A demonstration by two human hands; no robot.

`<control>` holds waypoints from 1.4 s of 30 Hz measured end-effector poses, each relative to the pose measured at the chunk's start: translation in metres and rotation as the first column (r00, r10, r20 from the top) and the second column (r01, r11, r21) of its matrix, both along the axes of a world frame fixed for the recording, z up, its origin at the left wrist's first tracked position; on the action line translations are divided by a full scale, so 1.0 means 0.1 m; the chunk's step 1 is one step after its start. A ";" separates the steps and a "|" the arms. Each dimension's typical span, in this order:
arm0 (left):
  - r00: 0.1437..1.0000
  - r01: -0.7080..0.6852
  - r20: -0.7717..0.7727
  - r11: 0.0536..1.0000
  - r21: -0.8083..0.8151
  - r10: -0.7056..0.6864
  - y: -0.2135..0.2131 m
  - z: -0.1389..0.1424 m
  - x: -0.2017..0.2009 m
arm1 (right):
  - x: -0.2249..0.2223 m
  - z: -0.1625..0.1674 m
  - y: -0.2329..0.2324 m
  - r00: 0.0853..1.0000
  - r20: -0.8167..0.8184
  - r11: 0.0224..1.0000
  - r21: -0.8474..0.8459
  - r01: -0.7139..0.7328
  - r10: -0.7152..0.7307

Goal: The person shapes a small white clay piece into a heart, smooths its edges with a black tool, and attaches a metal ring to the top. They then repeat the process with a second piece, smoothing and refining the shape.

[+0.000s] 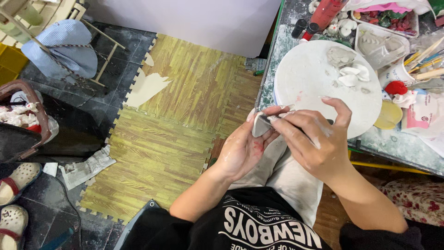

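- The small pale clay piece [259,125] sits between both hands, held in the air just off the near edge of the counter [397,143], above my lap.
- My left hand [243,148] is cupped beneath the clay piece, fingers curled up around it; a red smear shows on the palm.
- My right hand [314,139] is closed around a thin dark tool [267,120], whose tip touches the clay piece. The index finger is raised clear of the grip.
- Just beyond the hands, a round white board [314,88] lies on the counter, overhanging its edge slightly.
- On the board's far side rest a grey clay lump [340,55] and, just beside it, white clay petals [354,75].
- To the right of the board stand a clear plastic tray [381,46], a cup of brushes [411,67], a red lump [396,87] and a yellow disc [388,115].
- Left of the counter, wood-pattern foam mats [175,120] cover the floor.
- Further left, a striped blue cloth [62,46] hangs over a wooden frame, well apart from the hands.
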State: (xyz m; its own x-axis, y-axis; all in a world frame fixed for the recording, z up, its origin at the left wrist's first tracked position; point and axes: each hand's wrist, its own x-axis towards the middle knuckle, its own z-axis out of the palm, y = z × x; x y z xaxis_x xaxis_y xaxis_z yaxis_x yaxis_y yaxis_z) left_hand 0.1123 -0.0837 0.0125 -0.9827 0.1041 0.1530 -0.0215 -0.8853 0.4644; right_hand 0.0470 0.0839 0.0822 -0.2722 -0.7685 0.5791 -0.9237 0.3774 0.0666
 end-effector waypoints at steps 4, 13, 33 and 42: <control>0.999 -0.048 0.001 0.998 -0.033 0.048 0.06 -0.01 -0.02 | 0.05 0.00 -0.02 1.000 0.029 1.000 -0.017 -0.003 0.003; 0.997 -0.076 0.000 0.995 -0.065 0.076 0.09 0.01 -0.03 | 0.11 -0.04 -0.09 0.996 0.055 0.993 -0.093 0.068 -0.063; 0.989 -0.138 -0.052 0.990 0.038 0.140 0.19 -0.05 -0.10 | 0.19 -0.08 -0.13 0.992 0.054 0.982 -0.151 0.118 -0.111; 0.995 -0.090 -0.035 0.992 0.086 0.094 0.18 0.04 -0.07 | 0.23 -0.11 -0.14 0.995 0.059 0.983 -0.157 0.092 -0.084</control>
State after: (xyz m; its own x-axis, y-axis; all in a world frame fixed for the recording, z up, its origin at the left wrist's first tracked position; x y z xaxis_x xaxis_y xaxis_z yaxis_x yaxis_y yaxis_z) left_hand 0.1054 -0.0657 0.0163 -0.9807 -0.0012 0.1955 0.0783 -0.9187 0.3872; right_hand 0.0703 0.0697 0.0717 -0.3673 -0.6394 0.6755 -0.8871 0.4591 -0.0477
